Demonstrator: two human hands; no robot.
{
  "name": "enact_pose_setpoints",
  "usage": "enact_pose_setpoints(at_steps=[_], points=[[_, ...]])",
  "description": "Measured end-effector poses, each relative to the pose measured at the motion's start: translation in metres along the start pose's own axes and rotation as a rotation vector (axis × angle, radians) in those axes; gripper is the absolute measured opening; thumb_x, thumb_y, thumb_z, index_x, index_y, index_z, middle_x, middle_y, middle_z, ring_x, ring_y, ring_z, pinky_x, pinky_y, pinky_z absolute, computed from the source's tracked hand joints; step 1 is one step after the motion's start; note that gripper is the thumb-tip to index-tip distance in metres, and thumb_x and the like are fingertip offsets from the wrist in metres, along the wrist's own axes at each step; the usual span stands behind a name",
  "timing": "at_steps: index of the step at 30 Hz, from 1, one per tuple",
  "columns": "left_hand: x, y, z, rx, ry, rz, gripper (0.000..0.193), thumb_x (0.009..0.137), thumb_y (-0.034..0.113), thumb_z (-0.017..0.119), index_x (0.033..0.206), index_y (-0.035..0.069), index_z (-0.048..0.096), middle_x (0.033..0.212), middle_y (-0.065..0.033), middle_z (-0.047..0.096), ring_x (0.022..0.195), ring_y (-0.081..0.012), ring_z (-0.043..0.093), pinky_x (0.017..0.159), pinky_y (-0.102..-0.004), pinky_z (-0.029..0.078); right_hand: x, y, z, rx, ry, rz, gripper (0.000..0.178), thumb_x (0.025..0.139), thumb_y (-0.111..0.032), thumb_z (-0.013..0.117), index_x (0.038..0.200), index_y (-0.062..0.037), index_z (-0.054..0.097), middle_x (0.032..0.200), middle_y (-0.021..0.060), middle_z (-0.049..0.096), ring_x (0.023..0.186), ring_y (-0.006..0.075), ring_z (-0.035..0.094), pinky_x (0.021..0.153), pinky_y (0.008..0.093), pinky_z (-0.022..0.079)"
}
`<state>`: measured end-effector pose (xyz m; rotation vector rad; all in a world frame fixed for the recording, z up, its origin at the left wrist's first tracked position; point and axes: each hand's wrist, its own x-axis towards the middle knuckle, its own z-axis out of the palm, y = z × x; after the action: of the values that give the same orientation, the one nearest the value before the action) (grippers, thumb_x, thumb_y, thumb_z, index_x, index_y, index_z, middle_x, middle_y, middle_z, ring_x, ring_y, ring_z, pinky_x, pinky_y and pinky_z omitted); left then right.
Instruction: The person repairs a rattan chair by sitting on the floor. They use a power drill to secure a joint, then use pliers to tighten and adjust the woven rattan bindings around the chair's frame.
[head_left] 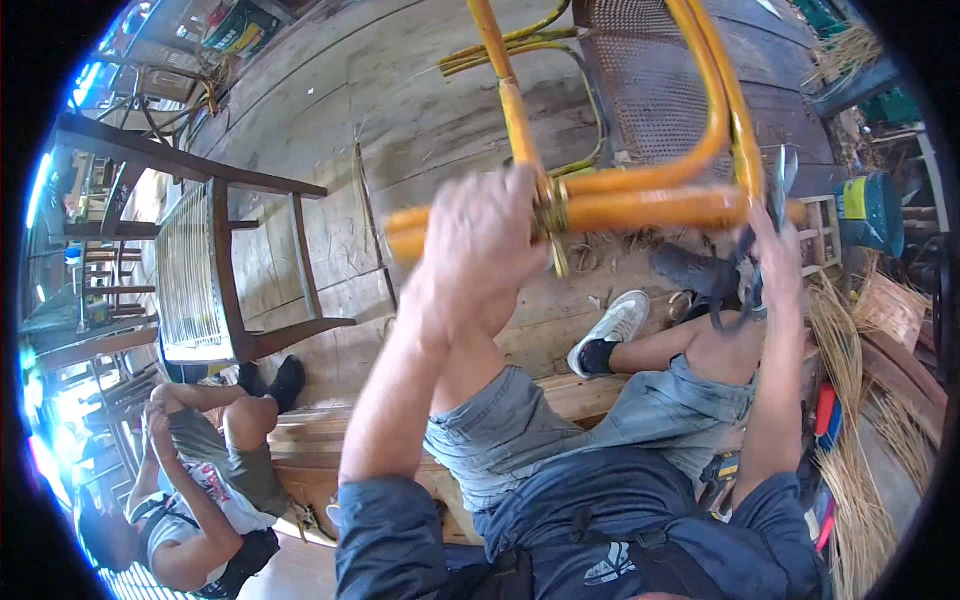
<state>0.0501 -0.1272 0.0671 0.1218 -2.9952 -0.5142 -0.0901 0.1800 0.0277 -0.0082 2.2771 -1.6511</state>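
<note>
A glossy orange-brown rattan frame [650, 210] made of bent poles is held up in front of me. My left hand [480, 225] is closed around it, next to a joint wrapped with a strip binding [556, 212]; a loose end of the strip hangs below. At the frame's right end, my right hand [778, 262] is closed on a pair of scissors [787, 175], the metal blades pointing away from me and the dark handles beside the palm. Both hands are somewhat blurred, and I cannot tell whether the right one also touches the frame.
On the left stands a dark wooden chair frame [225, 270] strung with pale strands. A person [205, 490] sits at lower left. Loose rattan strips [855, 490] lie at right, near a dark teal bucket [878, 215]. A woven panel [655, 90] lies on the plank floor [330, 120].
</note>
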Motion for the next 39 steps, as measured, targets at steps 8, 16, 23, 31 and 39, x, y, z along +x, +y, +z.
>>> enact_pose_setpoints(at_steps=[8, 16, 23, 31, 39], points=[[-0.079, 0.037, 0.006, 0.004, -0.315, -0.143, 0.064, 0.059, 0.025, 0.08, 0.112, 0.006, 0.05, 0.09, -0.01, 0.059, 0.086, -0.0293, 0.058, 0.073, -0.0419, 0.044, -0.073, 0.063, -0.025, 0.152, 0.01, 0.025, 0.062, 0.081, -0.038, 0.071, 0.122, 0.002, 0.047, 0.11, 0.0055, 0.054, 0.098, 0.0132, 0.05, 0.091, 0.0288, 0.037], [-0.093, 0.042, 0.019, 0.009, -0.352, -0.142, 0.057, 0.056, 0.021, 0.08, 0.105, 0.006, 0.054, 0.088, -0.009, 0.059, 0.086, -0.0279, 0.058, 0.072, -0.0402, 0.044, -0.084, 0.076, -0.034, 0.121, 0.011, 0.116, 0.064, 0.077, -0.04, 0.074, 0.118, 0.0021, 0.05, 0.106, 0.0037, 0.055, 0.095, 0.0121, 0.049, 0.088, 0.0274, 0.038], [-0.089, 0.04, 0.017, 0.031, -0.265, -0.063, 0.05, 0.054, 0.021, 0.08, 0.095, 0.007, 0.055, 0.079, -0.0051, 0.055, 0.079, -0.0222, 0.058, 0.066, -0.0358, 0.045, -0.081, 0.082, -0.038, 0.083, 0.038, 0.116, 0.059, 0.078, -0.04, 0.073, 0.114, 0.0016, 0.053, 0.098, 0.0007, 0.055, 0.087, 0.0112, 0.048, 0.082, 0.0259, 0.038], [-0.083, 0.032, 0.019, 0.058, -0.224, -0.048, 0.054, 0.052, 0.022, 0.081, 0.098, 0.006, 0.056, 0.083, -0.0075, 0.06, 0.077, -0.0265, 0.06, 0.065, -0.0377, 0.047, -0.073, 0.085, -0.038, 0.026, 0.052, 0.06, 0.061, 0.079, -0.04, 0.072, 0.117, 0.003, 0.052, 0.101, 0.0025, 0.056, 0.089, 0.0116, 0.048, 0.083, 0.0268, 0.038], [-0.074, 0.029, 0.02, 0.024, -0.12, -0.046, 0.047, 0.057, 0.019, 0.078, 0.097, 0.006, 0.057, 0.085, -0.0099, 0.061, 0.082, -0.0288, 0.061, 0.072, -0.0389, 0.05, -0.054, 0.072, -0.014, 0.116, 0.17, -0.097, 0.057, 0.082, -0.034, 0.068, 0.127, -0.0059, 0.046, 0.083, -0.0066, 0.047, 0.067, 0.0026, 0.039, 0.056, 0.0192, 0.03]])
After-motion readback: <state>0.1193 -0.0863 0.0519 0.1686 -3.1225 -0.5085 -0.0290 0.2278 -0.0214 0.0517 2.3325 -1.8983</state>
